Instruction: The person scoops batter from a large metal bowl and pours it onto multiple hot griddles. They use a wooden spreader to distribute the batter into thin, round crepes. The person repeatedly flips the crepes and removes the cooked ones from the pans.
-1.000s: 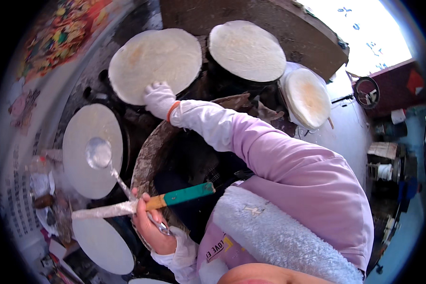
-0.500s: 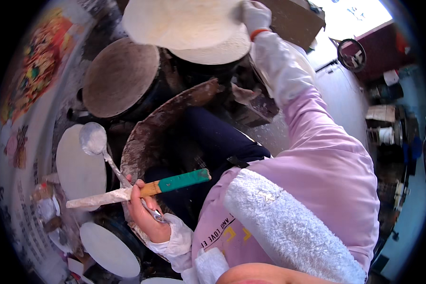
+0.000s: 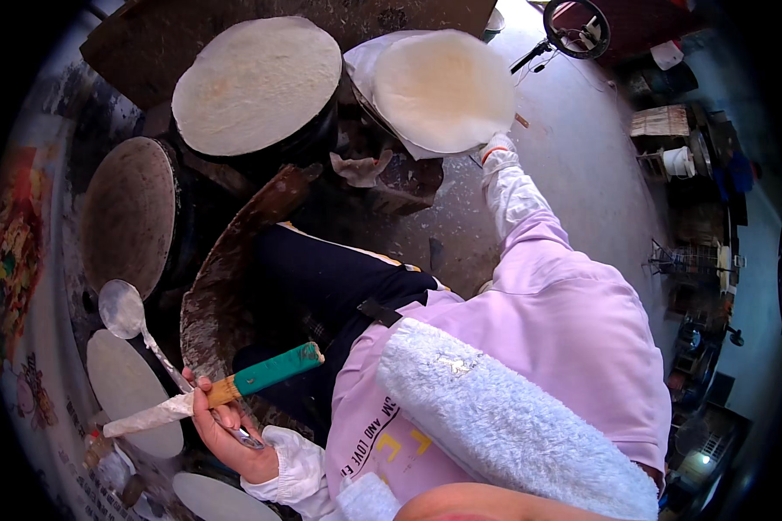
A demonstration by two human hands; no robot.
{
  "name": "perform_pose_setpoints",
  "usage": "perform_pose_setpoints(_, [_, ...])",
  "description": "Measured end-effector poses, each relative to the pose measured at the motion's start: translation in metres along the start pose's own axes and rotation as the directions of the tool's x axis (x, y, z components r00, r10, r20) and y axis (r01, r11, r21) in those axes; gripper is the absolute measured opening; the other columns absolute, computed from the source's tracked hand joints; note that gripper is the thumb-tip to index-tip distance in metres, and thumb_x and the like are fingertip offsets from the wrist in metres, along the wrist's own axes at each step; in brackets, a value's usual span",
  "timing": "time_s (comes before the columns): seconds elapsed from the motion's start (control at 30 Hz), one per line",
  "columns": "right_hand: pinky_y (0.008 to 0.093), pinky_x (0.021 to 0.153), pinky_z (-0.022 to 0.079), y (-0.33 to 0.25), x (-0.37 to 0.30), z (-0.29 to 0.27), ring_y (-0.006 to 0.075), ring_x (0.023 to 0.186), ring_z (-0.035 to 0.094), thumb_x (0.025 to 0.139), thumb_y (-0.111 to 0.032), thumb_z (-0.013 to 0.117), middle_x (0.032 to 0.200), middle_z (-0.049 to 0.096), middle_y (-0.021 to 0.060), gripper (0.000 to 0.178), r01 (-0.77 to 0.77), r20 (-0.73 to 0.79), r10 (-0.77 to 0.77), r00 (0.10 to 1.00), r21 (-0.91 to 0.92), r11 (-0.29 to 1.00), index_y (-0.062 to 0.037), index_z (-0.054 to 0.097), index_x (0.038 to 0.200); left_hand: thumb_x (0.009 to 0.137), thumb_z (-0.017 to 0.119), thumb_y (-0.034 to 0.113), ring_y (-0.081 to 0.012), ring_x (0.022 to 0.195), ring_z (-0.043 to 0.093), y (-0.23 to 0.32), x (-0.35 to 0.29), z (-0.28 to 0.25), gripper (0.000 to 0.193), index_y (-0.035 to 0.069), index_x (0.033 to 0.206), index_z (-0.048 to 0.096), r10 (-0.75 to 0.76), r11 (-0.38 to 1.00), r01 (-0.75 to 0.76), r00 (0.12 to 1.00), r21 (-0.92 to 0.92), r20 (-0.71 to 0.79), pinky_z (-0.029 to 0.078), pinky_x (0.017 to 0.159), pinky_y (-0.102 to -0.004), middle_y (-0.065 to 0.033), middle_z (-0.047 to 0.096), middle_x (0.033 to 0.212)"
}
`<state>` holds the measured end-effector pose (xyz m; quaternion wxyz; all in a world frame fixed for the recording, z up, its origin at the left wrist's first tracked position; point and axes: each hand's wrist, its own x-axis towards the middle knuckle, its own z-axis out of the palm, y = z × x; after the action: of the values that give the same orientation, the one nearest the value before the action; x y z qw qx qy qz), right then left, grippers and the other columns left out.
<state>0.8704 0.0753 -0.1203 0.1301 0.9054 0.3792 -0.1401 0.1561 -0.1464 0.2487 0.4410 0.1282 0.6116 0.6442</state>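
Note:
A thin round pancake [image 3: 443,91], pale and slightly browned in its middle, lies over a white sheet and a round stand at the upper right. At its lower right edge is my right hand [image 3: 498,148], in a white glove, its fingers closed on the rim and partly hidden. My left hand [image 3: 235,443] is bare and wraps round two tools together. One is a metal ladle [image 3: 122,308] with pale batter on its bowl. The other is a flat wooden batter spreader [image 3: 274,371], bound with green tape at one end and batter-coated at the other.
Another pancake [image 3: 256,87] covers a round griddle at the top. A bare brown griddle [image 3: 130,217] stands to the left, and batter-covered griddles [image 3: 130,395] sit below it. The curved, crusted rim of a tub [image 3: 213,278] surrounds my legs. A ring light [image 3: 575,28] stands far right.
My right hand has carried the pancake rightward from above the top griddle onto the sheet-covered stand. My left hand keeps its grip on both tools. The view has shifted.

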Motion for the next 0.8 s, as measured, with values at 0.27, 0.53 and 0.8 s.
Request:
perform_pose_setpoints(0.27, [0.0355,0.096,0.05,-0.046,-0.022,-0.034,0.0322,0.112,0.064,0.086,-0.039,0.073,0.125,0.066,0.019,0.073,-0.144,0.017,0.285,0.958,0.89,0.433,0.0045,0.048,0.139,0.104,0.05,0.013,0.0002,0.053,0.037,0.012,-0.008,0.025,0.039,-0.003,0.139,0.046,-0.01,0.999,0.016,0.992,0.049,-0.123,0.036,0.049,-0.0138,-0.0025,0.063,0.103])
perform_pose_setpoints(0.53, [0.0391,0.098,0.047,-0.07,-0.022,-0.044,0.0319,0.117,0.058,0.087,-0.029,0.071,0.13,0.059,0.0227,0.063,0.04,-0.385,0.346,0.856,0.715,0.698,0.0046,0.049,0.137,0.101,0.053,0.012,0.0014,0.048,0.038,0.009,0.0,-0.016,0.044,-0.003,0.141,0.046,-0.138,0.948,0.115,0.989,-0.297,-0.06,0.04,0.052,-0.0139,0.0026,0.063,0.083])
perform_pose_setpoints(0.8, [0.0284,0.096,0.048,-0.337,-0.391,-0.061,0.017,0.107,0.065,0.096,-0.014,0.06,0.116,0.069,0.0112,0.04,0.68,-0.255,-0.931,0.26,0.733,-0.011,0.0002,0.058,0.133,0.096,0.06,0.015,-0.0039,0.05,0.044,-0.007,-0.105,-0.076,0.042,0.003,0.135,0.051,-0.115,0.899,0.001,0.965,-0.438,-0.234,0.035,0.044,-0.0193,-0.0039,0.063,0.098])
